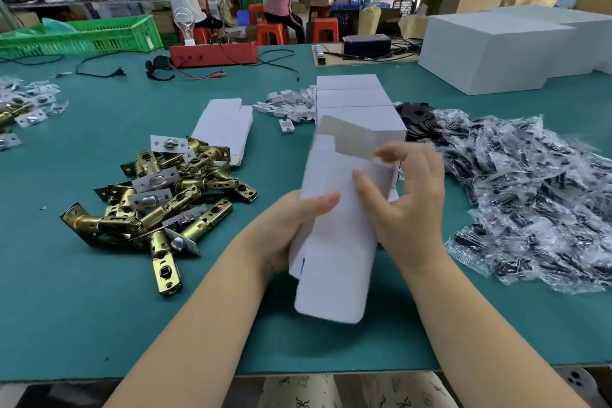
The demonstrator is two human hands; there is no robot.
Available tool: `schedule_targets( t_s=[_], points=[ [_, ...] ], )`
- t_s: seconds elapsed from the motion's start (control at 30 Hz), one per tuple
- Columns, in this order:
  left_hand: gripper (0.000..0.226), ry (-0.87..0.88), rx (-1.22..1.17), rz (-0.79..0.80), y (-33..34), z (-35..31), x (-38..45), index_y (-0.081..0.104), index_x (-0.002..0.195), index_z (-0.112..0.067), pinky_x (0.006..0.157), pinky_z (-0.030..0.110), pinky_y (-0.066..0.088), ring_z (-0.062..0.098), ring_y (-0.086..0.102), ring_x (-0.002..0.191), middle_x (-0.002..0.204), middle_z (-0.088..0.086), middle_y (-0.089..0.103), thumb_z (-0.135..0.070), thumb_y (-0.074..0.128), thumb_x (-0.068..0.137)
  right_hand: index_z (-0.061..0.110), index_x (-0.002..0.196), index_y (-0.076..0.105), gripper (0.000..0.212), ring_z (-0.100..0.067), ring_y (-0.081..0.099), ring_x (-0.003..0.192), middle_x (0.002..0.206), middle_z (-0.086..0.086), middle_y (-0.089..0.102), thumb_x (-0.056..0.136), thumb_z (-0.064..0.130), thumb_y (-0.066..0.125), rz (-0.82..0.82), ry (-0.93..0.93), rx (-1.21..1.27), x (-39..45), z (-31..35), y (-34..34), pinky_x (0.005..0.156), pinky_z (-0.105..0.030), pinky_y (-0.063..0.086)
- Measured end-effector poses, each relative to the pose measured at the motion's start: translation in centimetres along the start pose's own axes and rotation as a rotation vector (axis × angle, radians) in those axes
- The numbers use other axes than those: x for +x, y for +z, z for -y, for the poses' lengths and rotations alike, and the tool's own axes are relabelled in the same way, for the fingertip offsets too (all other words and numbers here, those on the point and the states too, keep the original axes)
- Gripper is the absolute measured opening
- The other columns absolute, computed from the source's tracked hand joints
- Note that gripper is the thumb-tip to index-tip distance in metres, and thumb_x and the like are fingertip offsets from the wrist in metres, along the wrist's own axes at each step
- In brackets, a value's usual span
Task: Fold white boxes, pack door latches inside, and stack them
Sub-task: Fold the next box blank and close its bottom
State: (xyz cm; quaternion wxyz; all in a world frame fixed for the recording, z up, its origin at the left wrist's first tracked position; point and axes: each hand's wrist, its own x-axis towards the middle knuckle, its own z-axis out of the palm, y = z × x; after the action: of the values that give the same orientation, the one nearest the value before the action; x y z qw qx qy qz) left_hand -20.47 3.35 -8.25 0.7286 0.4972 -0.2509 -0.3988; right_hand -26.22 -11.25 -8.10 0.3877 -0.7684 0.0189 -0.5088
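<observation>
Green table (99, 308), brass latches (159, 205) left; both hands gripping unprinted white box (331, 258).

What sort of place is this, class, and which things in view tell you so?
Most likely a small factory or packing workshop. A heap of brass door latches lies on a green worktable, the hands fold a white box beside finished ones, and other workers sit on orange stools at benches behind.
</observation>
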Motion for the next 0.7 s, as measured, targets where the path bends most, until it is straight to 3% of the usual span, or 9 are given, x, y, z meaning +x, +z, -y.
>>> schedule_targets(
  t_s=[0.07, 0.1, 0.17, 0.2, 0.33, 0.4, 0.47, 0.53, 0.7],
  points=[
    [0.041, 0.065, -0.027, -0.114, 0.2, -0.4, 0.3, 0.078, 0.100, -0.020, 0.074, 0.032, 0.057, 0.022, 0.071, 0.096, 0.107, 0.007, 0.073, -0.048, 0.079, 0.069, 0.019, 0.109, 0.054, 0.040, -0.005, 0.049, 0.088, 0.101, 0.009, 0.050, 0.078, 0.040, 0.066, 0.117, 0.153, 0.031, 0.3, -0.3, 0.0, 0.079, -0.013, 0.041],
    [0.036, 0.081, -0.026, -0.165, 0.2, -0.5, 0.4, 0.079, 0.098, -0.024, 0.074, 0.031, 0.058, 0.021, 0.071, 0.098, 0.108, 0.005, 0.073, -0.050, 0.072, 0.074, 0.025, 0.108, 0.052, 0.037, -0.001, 0.051, 0.081, 0.098, 0.014, 0.053, 0.078, 0.046, 0.062, 0.199, 0.269, 0.066, 0.3, -0.4, 0.1, 0.070, -0.010, 0.041],
    [0.029, 0.085, 0.044, -0.278, 0.0, -0.3, 0.8, 0.079, 0.090, -0.031, 0.071, 0.028, 0.058, 0.017, 0.071, 0.096, 0.105, 0.001, 0.074, -0.051, 0.061, 0.077, 0.027, 0.085, 0.053, 0.030, -0.003, 0.051, 0.066, 0.076, 0.013, 0.057, 0.083, 0.057, 0.051, 0.314, 0.375, 0.014, 0.1, -1.0, 0.3, 0.058, -0.018, 0.040],
    [0.026, 0.084, 0.091, -0.321, -0.1, -0.2, 0.9, 0.079, 0.086, -0.033, 0.068, 0.027, 0.058, 0.016, 0.072, 0.092, 0.100, -0.001, 0.075, -0.049, 0.060, 0.077, 0.022, 0.074, 0.049, 0.039, -0.005, 0.047, 0.061, 0.065, 0.009, 0.054, 0.088, 0.059, 0.047, 0.335, 0.357, -0.050, 0.0, -1.3, 0.2, 0.055, -0.021, 0.036],
    [0.030, 0.144, 0.257, -0.386, 0.0, 0.3, 1.2, 0.079, 0.074, -0.027, 0.063, 0.024, 0.056, 0.013, 0.073, 0.079, 0.087, -0.004, 0.076, -0.051, 0.060, 0.075, 0.017, 0.063, 0.035, 0.044, -0.004, 0.041, 0.057, 0.055, 0.006, 0.040, 0.098, 0.044, 0.040, 0.279, 0.309, -0.140, 0.2, -1.5, 0.2, 0.050, -0.018, 0.030],
    [0.055, 0.207, 0.383, -0.478, 0.1, 0.4, 1.4, 0.065, 0.059, -0.007, 0.054, 0.026, 0.048, 0.018, 0.060, 0.058, 0.069, 0.002, 0.066, -0.059, 0.058, 0.075, 0.017, 0.063, 0.033, 0.044, -0.003, 0.039, 0.054, 0.055, 0.007, 0.038, 0.099, 0.040, 0.042, 0.207, 0.336, -0.116, 0.4, -1.7, 0.1, 0.050, -0.018, 0.030],
    [0.081, 0.259, 0.533, -0.510, 0.3, 0.6, 1.4, 0.046, 0.065, 0.012, 0.054, 0.030, 0.030, 0.019, 0.039, 0.057, 0.066, 0.009, 0.047, -0.067, 0.053, 0.082, 0.013, 0.065, 0.036, 0.044, -0.003, 0.036, 0.051, 0.056, 0.007, 0.038, 0.099, 0.039, 0.044, 0.140, 0.371, -0.072, 0.6, -1.8, -0.1, 0.050, -0.019, 0.031],
    [0.080, 0.306, 0.642, -0.506, 0.4, 0.8, 1.3, 0.044, 0.068, 0.015, 0.057, 0.030, 0.027, 0.018, 0.038, 0.060, 0.067, 0.009, 0.045, -0.063, 0.048, 0.085, 0.010, 0.066, 0.038, 0.043, -0.003, 0.036, 0.050, 0.057, 0.006, 0.039, 0.099, 0.038, 0.044, 0.115, 0.380, -0.049, 0.6, -1.8, -0.3, 0.050, -0.019, 0.032],
    [0.074, 0.415, 0.720, -0.570, 0.9, 0.5, 0.9, 0.038, 0.063, 0.013, 0.047, 0.028, 0.022, 0.016, 0.033, 0.053, 0.059, 0.010, 0.039, -0.056, 0.046, 0.088, 0.006, 0.066, 0.043, 0.045, -0.003, 0.035, 0.051, 0.058, 0.005, 0.041, 0.096, 0.040, 0.045, 0.179, 0.434, 0.090, 0.8, -1.6, -0.1, 0.048, -0.018, 0.030]
  ],
)
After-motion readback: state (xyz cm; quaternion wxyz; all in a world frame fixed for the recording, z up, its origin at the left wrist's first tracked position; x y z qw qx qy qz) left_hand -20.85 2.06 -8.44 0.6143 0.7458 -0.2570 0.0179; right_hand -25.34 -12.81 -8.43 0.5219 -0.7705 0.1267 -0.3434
